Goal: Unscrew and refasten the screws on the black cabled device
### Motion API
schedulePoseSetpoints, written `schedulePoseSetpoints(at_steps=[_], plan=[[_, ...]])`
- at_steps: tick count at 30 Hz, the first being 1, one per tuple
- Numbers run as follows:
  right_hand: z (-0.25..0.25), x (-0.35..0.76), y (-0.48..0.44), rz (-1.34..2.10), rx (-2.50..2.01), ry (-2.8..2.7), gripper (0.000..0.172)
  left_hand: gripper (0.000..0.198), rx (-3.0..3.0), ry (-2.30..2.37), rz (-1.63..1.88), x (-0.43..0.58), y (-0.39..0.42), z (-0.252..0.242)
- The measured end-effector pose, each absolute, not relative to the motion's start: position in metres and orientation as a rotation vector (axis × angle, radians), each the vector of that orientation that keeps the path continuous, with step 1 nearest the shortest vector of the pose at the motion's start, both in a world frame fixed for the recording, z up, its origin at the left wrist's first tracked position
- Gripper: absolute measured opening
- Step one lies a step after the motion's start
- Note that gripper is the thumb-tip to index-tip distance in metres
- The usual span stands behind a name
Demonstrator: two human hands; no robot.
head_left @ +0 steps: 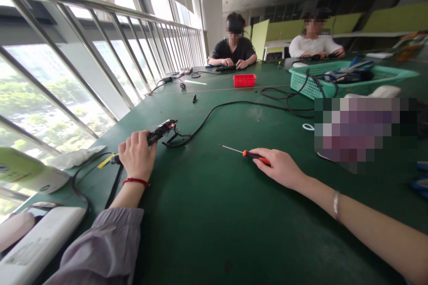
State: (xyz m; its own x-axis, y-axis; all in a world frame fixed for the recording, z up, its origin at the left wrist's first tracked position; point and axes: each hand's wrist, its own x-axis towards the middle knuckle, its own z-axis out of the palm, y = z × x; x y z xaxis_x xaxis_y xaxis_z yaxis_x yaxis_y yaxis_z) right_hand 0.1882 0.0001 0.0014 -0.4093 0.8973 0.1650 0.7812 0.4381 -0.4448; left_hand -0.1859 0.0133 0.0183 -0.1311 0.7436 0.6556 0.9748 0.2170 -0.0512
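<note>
My left hand (137, 156) is wrapped around a black handheld electrical device (162, 131). Its far end is opened up, showing small wires and inner parts, and my fingers cover its middle. A black cable (214, 109) runs near that end and on across the table. In my right hand (279, 164) is a screwdriver (247, 154) with an orange and black handle, gripped between thumb and fingers. Its thin shaft points left toward the device, and the tip is apart from it. Behind my left hand, a yellow tag (106, 160) shows beside a dark cord.
A red tray (244, 80) and a teal basket (304, 81) of tools and cables stand farther back on the green table (200, 213). A white ring (308, 127) lies right. A green bottle (30, 171) and white box (47, 240) are left. Two people sit across.
</note>
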Motion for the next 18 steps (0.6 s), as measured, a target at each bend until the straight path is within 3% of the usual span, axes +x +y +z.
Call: schedulePoseSetpoints(at_steps=[8, 15, 18], plan=[[-0.002, 0.189, 0.002, 0.523, -1.440, -2.006, 0.030, 0.034, -1.727, -1.724, -0.777, -0.159, 0.009, 0.019], [-0.014, 0.196, 0.012, 0.695, -1.303, -1.626, 0.023, 0.032, -2.300, -1.244, -0.652, -0.062, 0.026, 0.012], [-0.013, 0.197, 0.013, 0.674, -1.320, -1.609, 0.022, 0.035, -2.421, -1.247, -0.622, -0.028, 0.038, 0.005]])
